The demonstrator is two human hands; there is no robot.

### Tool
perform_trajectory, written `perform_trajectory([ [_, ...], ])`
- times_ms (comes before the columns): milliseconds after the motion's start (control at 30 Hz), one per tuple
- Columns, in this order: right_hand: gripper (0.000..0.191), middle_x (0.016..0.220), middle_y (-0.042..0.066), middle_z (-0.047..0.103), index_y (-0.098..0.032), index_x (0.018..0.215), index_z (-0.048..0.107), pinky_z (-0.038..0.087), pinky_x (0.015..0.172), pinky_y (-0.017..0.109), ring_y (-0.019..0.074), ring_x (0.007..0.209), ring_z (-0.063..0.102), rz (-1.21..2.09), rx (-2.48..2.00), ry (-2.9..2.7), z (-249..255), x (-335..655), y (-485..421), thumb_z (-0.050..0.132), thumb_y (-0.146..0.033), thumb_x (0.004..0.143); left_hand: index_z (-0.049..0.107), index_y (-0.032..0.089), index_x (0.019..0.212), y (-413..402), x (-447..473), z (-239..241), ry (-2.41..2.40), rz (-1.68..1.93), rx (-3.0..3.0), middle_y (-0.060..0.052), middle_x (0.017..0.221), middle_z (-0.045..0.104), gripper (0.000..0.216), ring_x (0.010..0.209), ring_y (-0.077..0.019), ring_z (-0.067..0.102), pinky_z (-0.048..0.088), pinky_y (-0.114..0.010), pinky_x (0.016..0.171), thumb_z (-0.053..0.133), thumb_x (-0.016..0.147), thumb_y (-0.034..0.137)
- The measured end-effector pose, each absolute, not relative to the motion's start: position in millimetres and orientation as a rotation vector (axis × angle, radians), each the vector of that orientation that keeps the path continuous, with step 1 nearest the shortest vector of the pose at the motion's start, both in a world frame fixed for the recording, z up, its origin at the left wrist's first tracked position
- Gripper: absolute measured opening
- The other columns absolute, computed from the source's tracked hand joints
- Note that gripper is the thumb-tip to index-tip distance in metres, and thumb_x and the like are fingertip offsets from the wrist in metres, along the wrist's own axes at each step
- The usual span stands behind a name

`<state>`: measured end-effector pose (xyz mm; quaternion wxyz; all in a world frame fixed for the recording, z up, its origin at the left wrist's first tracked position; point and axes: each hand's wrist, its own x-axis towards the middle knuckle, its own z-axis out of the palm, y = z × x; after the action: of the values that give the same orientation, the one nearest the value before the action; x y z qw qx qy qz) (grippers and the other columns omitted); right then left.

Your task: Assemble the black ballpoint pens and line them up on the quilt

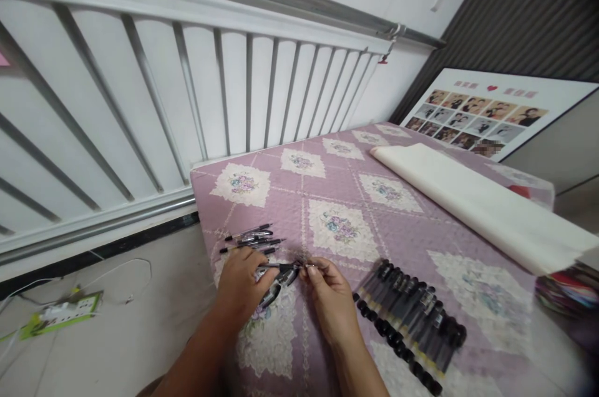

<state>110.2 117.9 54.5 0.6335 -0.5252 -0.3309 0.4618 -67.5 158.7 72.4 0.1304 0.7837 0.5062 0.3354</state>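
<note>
Over the flowered mauve tablecloth (281,191), my left hand (241,281) is closed around the barrel of a black pen (284,267). Thumb and fingers of my right hand (330,294) pinch the tip end of that same pen; what exactly lies between those fingertips is too small to make out. Several loose dark pens (250,244) lie just beyond my left hand. More clear-and-black pens (274,294) rest below the held one, partly covered by my left hand. To the right of my right hand, several black-capped pens (412,313) lie side by side in a row.
A cream folded sheet (468,203) lies across the right side of the table. Behind it leans a photo board (496,110). A white radiator (262,85) runs along the far edge. On the floor at left sits a power strip (70,313) with white cables.
</note>
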Motion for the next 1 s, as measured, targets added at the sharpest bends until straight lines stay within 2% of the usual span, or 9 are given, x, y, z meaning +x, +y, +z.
perform_trajectory([
  [500,0.025,0.084,0.003,0.068,-0.021,0.09,0.066,0.046,0.075,0.031,0.0181,0.079,0.06,1.042,-1.319,-0.96,61.8,112.5,117.4,0.068,-0.04,0.072,0.062,0.021,0.075,158.4,-60.7,75.0,1.473,0.998,2.272,-0.003,0.076,0.06,0.009,0.079,-0.0198,0.054,0.04,-0.033,0.075,0.062,0.077,0.03],
  [700,0.021,0.081,0.002,0.067,-0.021,0.087,0.067,0.046,0.073,0.028,0.017,0.078,0.06,1.005,-1.336,-1.084,68.6,117.0,118.1,0.066,-0.038,0.074,0.062,0.021,0.074,158.4,-59.7,73.0,1.444,0.993,2.289,-0.003,0.075,0.059,0.01,0.078,-0.0195,0.053,0.04,-0.033,0.075,0.062,0.077,0.031],
  [1000,0.022,0.083,0.003,0.068,-0.021,0.086,0.068,0.048,0.075,0.03,0.0186,0.08,0.061,0.983,-1.343,-1.194,72.0,119.0,116.6,0.066,-0.04,0.075,0.062,0.021,0.075,155.8,-60.5,77.8,1.44,0.956,2.294,-0.003,0.076,0.058,0.011,0.079,-0.0198,0.053,0.04,-0.033,0.075,0.061,0.079,0.031],
])
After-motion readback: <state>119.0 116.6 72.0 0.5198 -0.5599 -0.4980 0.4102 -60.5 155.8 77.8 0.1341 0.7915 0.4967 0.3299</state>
